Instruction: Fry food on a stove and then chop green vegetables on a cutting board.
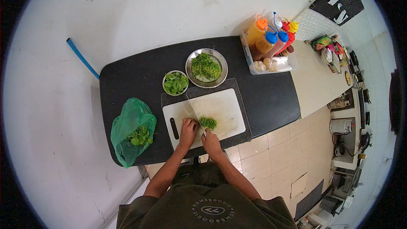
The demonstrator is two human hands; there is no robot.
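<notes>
A white plastic cutting board [224,106] lies on a dark cloth [237,90]. My right hand [210,140] grips the handle of a kitchen knife [193,107], whose blade points away from me across the board. Left of the blade, the curled fingers of my left hand [188,131] press down on the board, close beside the knife; whatever they hold there is mostly hidden beneath them. A small heap of chopped green herbs [208,122] sits just right of the blade.
Beyond the board stand a steel bowl of chopped greens [206,67] and a smaller bowl of whole leaves [175,83]. A green plastic bag [132,117] with leafy stems lies at left. A clear bin [275,70] of squeeze bottles stands at the back right of the black table [270,101].
</notes>
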